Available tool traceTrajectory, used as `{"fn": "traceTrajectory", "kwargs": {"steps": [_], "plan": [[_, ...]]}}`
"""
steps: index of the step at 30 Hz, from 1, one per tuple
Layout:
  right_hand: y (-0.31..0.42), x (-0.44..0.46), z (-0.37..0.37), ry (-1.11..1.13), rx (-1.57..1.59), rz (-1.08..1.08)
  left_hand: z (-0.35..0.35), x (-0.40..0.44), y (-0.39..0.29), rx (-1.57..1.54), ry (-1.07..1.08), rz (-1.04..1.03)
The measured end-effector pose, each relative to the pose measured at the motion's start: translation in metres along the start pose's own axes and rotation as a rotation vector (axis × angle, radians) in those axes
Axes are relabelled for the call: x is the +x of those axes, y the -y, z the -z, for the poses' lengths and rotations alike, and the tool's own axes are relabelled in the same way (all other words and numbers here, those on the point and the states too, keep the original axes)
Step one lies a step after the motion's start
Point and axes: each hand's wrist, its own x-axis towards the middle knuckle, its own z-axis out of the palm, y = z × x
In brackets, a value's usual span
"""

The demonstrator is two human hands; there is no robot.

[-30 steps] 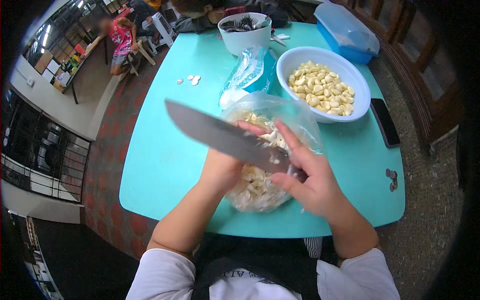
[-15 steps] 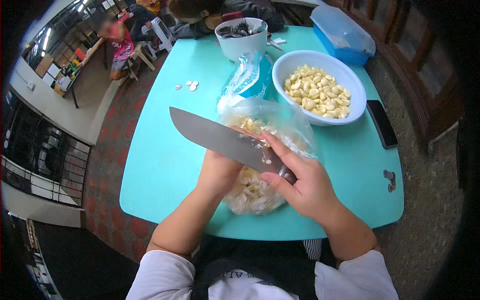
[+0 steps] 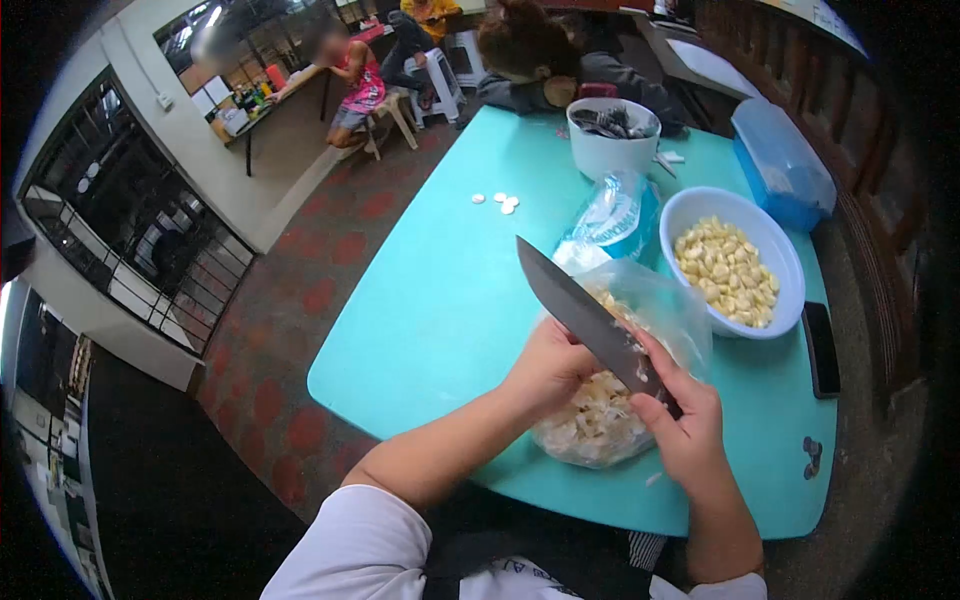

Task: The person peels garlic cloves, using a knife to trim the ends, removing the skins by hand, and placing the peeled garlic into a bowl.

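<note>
A wide-bladed knife [image 3: 580, 305] is in my right hand [image 3: 685, 415], its tip pointing up and to the left. Bits of peel cling to the blade near the handle. My left hand [image 3: 550, 365] is partly behind the blade, and its fingers are largely hidden. Under both hands lies a clear plastic bag [image 3: 600, 450] with garlic peelings in it. To the right, a light blue bowl [image 3: 791, 290] holds many peeled garlic cloves [image 3: 728, 270].
Behind the bag are a teal plastic packet [image 3: 615, 215] and a white tub [image 3: 610, 155] of dark utensils. A blue lidded box [image 3: 785, 170], a phone [image 3: 822, 350] and coins [image 3: 508, 205] are on the table [image 3: 430, 320]. Other people sit beyond it.
The view has swung left, so the table and everything on it appear further right. The knife now points more steeply upward in the picture, still in my right hand.
</note>
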Motion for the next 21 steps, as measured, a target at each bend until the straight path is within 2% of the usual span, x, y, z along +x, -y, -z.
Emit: {"fn": "traceTrajectory", "kwargs": {"steps": [3,9,21], "plan": [[-0.001,0.0,-0.001,0.006,0.063,0.051,0.0,-0.003,-0.003,-0.02,0.058,0.005],[0.003,-0.006,0.0,0.034,0.37,-0.177,0.0,-0.004,-0.003,-0.001,0.087,-0.026],[-0.007,-0.009,0.001,0.1,0.635,-0.236,0.002,-0.001,-0.009,-0.032,0.143,-0.027]]}}
